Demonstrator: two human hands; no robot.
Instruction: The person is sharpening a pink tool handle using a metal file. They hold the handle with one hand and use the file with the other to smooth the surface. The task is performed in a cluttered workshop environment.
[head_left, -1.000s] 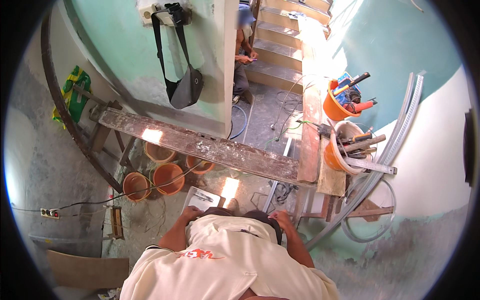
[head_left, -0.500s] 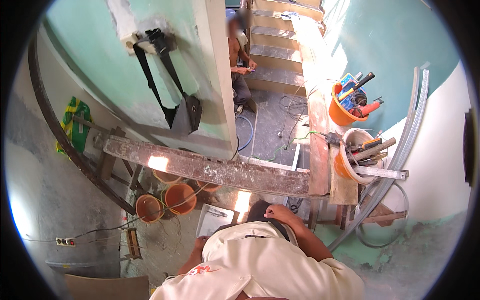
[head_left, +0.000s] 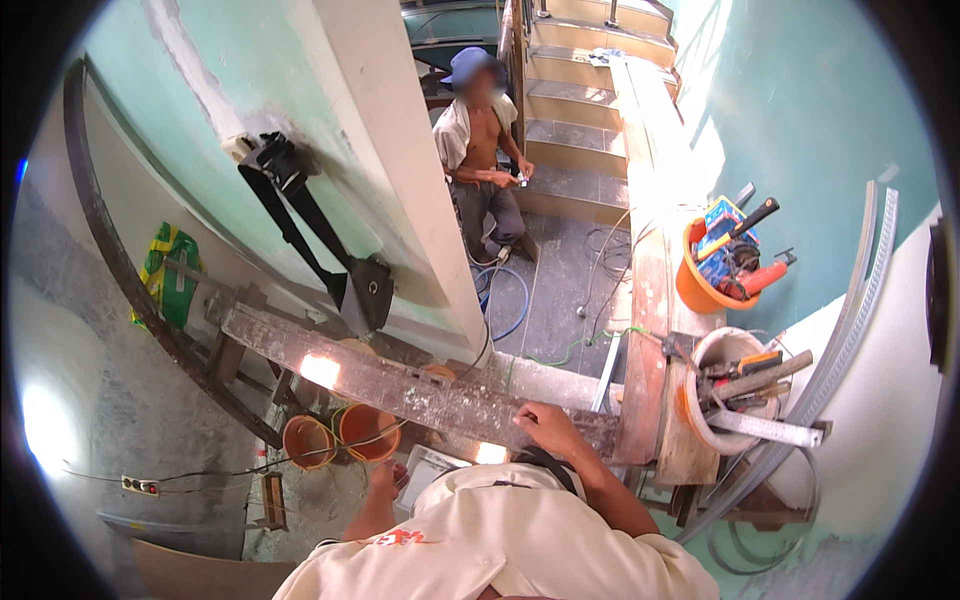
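Note:
My right hand [head_left: 548, 428] is over the right part of the brown, paint-spattered plank [head_left: 440, 385]. Its fingers are curled in and I see nothing in them; whether it touches the wood I cannot tell. Low by my left side hangs my left hand [head_left: 386, 480], its fingers small and partly hidden. Closest to it are a pale square tray [head_left: 425, 470], half covered by my shirt, and an orange bucket [head_left: 369, 430] on the floor. A second orange bucket [head_left: 308, 442] stands left of that one.
A person [head_left: 485, 150] in a blue cap is beyond the wall edge, beside the stairs [head_left: 570, 130]. Right, an orange bucket [head_left: 700, 280] and a whitish bucket [head_left: 690, 400] hold tools. Long metal strips [head_left: 850, 290] lean nearby. A black bag [head_left: 365, 295] hangs left; cables cross the floor.
My right hand has moved from by my head, at the dark cap, out over the plank. My view has shifted, so more of the other person shows. My left hand remains low.

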